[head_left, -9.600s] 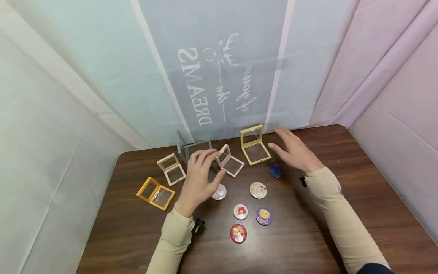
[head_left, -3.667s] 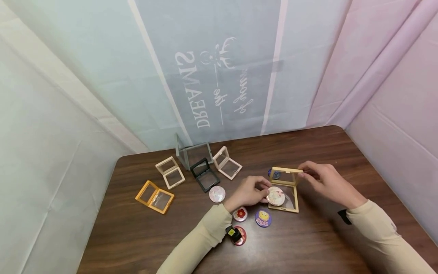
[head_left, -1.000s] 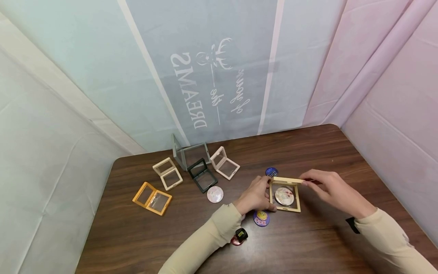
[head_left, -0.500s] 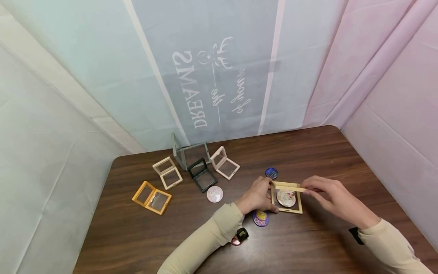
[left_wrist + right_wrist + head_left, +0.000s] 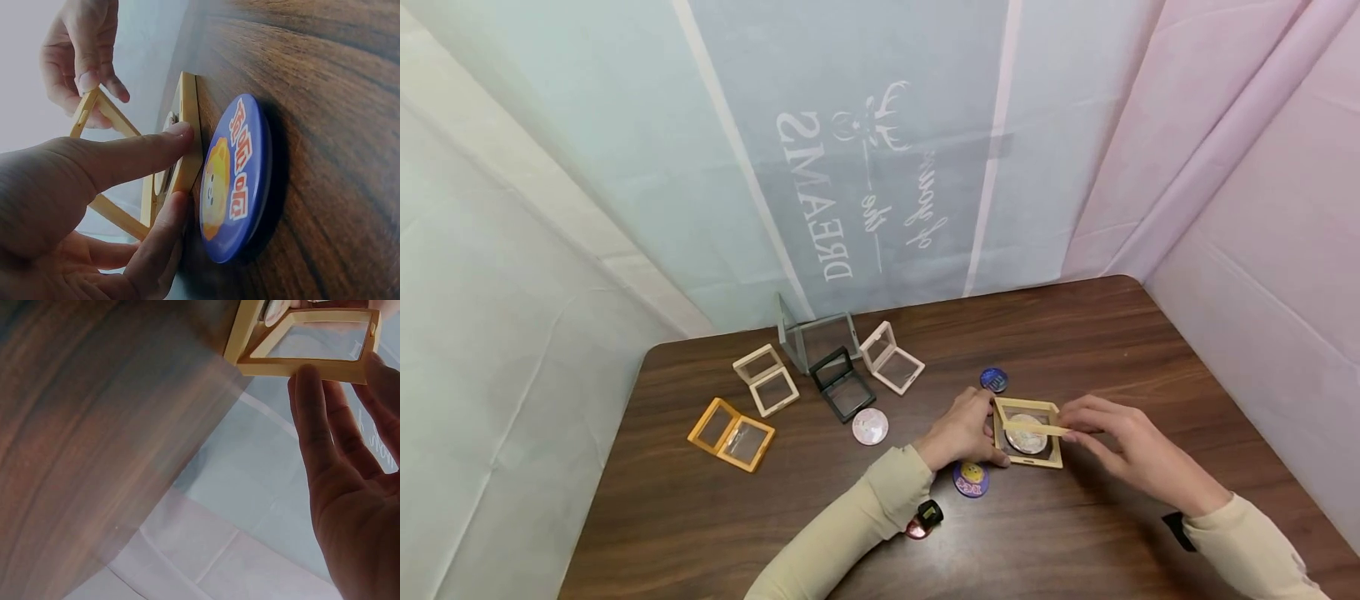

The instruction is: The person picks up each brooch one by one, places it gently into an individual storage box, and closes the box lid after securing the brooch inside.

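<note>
A yellow display case (image 5: 1036, 460) with clear film panes lies on the table, its lid tilted partway down over the base. Inside rests a pale round badge (image 5: 1027, 443), crossed by the lid's edge in the head view. My left hand (image 5: 961, 432) grips the base at its left side, thumb and fingers pinching the frame in the left wrist view. At the lid's free corner, my right hand (image 5: 1138, 446) pinches the raised rim (image 5: 300, 367) between thumb and fingers. A purple badge (image 5: 234, 181) with a yellow cartoon face lies just beside the left thumb.
To the left stand several opened cases: orange (image 5: 728, 432), cream (image 5: 751, 382), black (image 5: 829, 387), large grey (image 5: 806, 350) and pinkish (image 5: 873, 367). A pale pink badge (image 5: 870, 427) and a blue badge (image 5: 994, 380) lie nearby. The left wrist partly covers a red badge (image 5: 916, 529).
The case came forward from the back, and the left hand's pale badge went into its base. Over the last second my right hand has swung the lid lower; my left stays on the base.
</note>
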The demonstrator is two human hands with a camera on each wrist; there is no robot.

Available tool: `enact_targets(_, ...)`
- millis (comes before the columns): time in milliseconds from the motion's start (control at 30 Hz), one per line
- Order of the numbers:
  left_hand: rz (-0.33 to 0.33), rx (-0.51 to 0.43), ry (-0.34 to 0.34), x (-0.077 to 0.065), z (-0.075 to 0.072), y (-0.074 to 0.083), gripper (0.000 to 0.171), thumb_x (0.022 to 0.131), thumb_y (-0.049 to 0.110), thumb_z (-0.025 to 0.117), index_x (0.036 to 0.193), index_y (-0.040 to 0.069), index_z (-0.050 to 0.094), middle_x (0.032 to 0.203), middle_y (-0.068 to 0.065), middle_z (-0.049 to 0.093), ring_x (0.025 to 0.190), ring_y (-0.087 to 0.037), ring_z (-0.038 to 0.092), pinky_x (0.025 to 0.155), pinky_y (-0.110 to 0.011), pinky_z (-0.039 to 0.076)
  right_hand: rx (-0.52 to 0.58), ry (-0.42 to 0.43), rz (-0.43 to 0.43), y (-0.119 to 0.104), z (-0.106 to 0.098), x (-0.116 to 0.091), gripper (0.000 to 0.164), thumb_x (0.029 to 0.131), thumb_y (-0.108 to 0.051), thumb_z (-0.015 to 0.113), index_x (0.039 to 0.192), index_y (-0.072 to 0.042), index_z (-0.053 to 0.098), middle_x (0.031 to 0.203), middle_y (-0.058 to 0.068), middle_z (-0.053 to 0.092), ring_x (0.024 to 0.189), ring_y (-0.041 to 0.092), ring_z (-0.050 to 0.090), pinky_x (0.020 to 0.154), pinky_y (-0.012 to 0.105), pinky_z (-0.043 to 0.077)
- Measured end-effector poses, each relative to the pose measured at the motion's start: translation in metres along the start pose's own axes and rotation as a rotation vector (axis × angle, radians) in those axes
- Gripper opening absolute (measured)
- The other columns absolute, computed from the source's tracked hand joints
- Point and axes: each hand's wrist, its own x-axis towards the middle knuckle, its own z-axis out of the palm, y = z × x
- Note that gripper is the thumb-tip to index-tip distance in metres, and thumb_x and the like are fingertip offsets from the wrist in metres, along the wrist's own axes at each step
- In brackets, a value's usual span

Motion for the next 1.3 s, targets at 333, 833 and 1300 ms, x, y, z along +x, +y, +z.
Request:
enact_targets(333, 0.011, 0.093, -0.002, -0.004, -0.003, 0.003, 0.081, 0.07, 0.035, 0.103, 0.136, 0.015, 0.062, 0.125, 0.002, 0.056, 0.087, -0.002, 0.052, 0.07, -0.016, 0.047, 0.005, 0.009, -0.05, -0.001, 0.009, -0.006, 0.048, 0.071, 0.016, 0.089, 0.104, -0.018, 0.08, 0.111, -0.003, 0.071, 0.095, 0.005, 0.069, 0.083, 0.006, 0.05)
enact_targets(833, 0.03, 0.114, 0.015, -0.003, -0.003, 0.004, 0.078, 0.067, 0.033, 0.105, 0.132, 0.016, 0.064, 0.114, 0.003, 0.055, 0.086, -0.001, 0.051, 0.069, -0.014, 0.046, -0.129, -0.015, -0.003, -0.007, 0.02, -0.008, 0.036, 0.071, 0.005, 0.094, 0.093, -0.021, 0.082, 0.109, -0.006, 0.07, 0.094, 0.005, 0.067, 0.084, 0.004, 0.046)
enact_targets(1300, 0.079, 0.125, -0.112, -0.004, -0.017, 0.002, 0.08, 0.075, 0.046, 0.099, 0.139, 0.018, 0.059, 0.11, 0.006, 0.053, 0.091, -0.002, 0.05, 0.074, -0.015, 0.046, -0.136, -0.054, 0.016, -0.008, 0.02, -0.008, 0.032, 0.073, 0.0, 0.095, 0.09, -0.023, 0.081, 0.106, -0.008, 0.07, 0.091, 0.004, 0.068, 0.08, 0.004, 0.047)
